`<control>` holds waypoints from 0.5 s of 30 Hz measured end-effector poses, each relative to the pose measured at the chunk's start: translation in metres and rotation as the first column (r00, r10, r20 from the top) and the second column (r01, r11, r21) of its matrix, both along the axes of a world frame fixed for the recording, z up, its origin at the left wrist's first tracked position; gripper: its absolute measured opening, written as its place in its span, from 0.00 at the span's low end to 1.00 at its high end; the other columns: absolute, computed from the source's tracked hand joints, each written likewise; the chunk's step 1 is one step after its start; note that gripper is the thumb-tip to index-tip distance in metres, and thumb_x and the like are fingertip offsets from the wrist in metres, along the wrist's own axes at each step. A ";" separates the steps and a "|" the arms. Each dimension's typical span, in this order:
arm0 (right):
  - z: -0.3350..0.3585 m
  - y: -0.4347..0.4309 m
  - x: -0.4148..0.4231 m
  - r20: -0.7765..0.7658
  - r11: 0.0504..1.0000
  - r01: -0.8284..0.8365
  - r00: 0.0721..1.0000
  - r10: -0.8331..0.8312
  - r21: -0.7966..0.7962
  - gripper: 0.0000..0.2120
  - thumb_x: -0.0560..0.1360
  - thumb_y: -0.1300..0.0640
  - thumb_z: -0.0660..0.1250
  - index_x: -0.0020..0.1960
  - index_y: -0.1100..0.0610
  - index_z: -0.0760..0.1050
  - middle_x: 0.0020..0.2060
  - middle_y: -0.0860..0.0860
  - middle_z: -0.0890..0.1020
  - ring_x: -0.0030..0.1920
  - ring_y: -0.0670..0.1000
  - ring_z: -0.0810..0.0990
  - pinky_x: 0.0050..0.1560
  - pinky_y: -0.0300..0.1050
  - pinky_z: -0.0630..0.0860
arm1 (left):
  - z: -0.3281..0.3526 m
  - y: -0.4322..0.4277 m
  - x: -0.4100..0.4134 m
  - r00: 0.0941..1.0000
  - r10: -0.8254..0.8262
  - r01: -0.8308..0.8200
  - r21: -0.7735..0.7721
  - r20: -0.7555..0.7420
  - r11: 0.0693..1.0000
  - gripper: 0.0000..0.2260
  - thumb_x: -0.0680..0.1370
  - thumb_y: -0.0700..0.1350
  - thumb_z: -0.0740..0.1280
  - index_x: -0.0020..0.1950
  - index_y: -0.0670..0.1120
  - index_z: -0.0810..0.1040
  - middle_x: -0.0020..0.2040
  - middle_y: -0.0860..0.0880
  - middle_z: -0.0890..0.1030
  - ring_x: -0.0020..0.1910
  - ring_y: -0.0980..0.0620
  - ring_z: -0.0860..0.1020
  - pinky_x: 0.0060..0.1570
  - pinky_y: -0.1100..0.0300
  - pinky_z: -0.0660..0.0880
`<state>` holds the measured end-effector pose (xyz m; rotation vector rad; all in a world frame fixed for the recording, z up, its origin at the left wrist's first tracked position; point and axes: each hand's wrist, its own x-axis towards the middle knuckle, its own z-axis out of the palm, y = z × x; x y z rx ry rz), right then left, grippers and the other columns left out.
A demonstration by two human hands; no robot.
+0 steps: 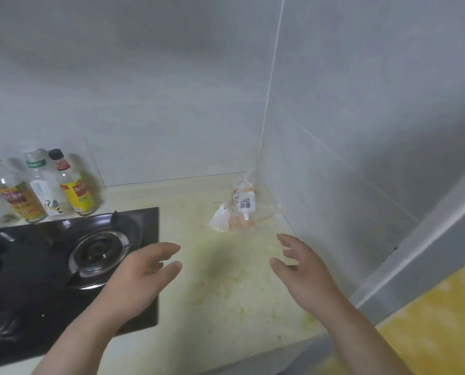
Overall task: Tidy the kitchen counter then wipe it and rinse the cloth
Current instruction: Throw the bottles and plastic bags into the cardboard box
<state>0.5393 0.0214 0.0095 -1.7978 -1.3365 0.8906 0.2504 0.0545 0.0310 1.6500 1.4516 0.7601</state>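
The pale yellowish counter point(226, 288) is stained with greenish and yellow smears. In its far right corner lies a clear plastic bag point(242, 207) holding a small white pouch and an orange-and-white packet. My left hand point(144, 269) hovers over the counter beside the stove's right edge, fingers relaxed and empty. My right hand point(301, 269) hovers near the right wall, just in front of the bag, fingers loosely spread and empty. No cloth is in view.
A black gas stove point(63, 266) with a round burner fills the left. Several condiment bottles point(50, 185) stand against the back wall behind it. Grey tiled walls close the back and right. A yellow surface point(429, 320) lies at lower right.
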 end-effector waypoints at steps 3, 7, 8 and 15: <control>-0.009 0.040 0.011 0.017 1.000 -0.010 1.000 0.010 -0.025 0.22 0.76 0.49 0.68 0.67 0.37 0.67 0.62 0.40 0.72 0.60 0.43 0.75 0.57 0.41 0.72 | -0.014 0.037 0.018 0.998 0.025 -0.023 -0.039 0.058 0.999 0.10 0.74 0.45 0.71 0.54 0.57 0.80 0.55 0.59 0.81 0.55 0.61 0.78 0.59 0.60 0.72; -0.021 0.100 0.023 0.060 0.999 0.005 0.998 -0.002 -0.048 0.22 0.76 0.52 0.67 0.68 0.42 0.68 0.65 0.40 0.72 0.63 0.41 0.72 0.58 0.41 0.74 | -0.037 0.098 0.034 0.993 0.045 -0.034 -0.095 0.111 0.995 0.10 0.74 0.45 0.71 0.55 0.54 0.80 0.54 0.59 0.81 0.53 0.63 0.79 0.56 0.62 0.73; -0.025 0.115 0.025 0.065 0.998 0.011 0.998 -0.007 -0.063 0.23 0.76 0.52 0.67 0.69 0.42 0.68 0.65 0.39 0.72 0.63 0.40 0.71 0.58 0.43 0.75 | -0.043 0.114 0.037 0.991 0.056 -0.043 -0.108 0.125 0.993 0.09 0.74 0.45 0.71 0.54 0.55 0.80 0.54 0.59 0.82 0.52 0.65 0.79 0.54 0.64 0.73; -0.063 0.225 0.027 0.110 0.985 0.075 0.992 -0.059 -0.152 0.28 0.73 0.47 0.69 0.71 0.45 0.66 0.63 0.41 0.72 0.63 0.43 0.72 0.62 0.48 0.74 | -0.089 0.219 0.065 0.985 0.096 -0.072 -0.171 0.142 0.983 0.07 0.76 0.43 0.69 0.53 0.51 0.80 0.53 0.56 0.81 0.55 0.60 0.78 0.55 0.63 0.70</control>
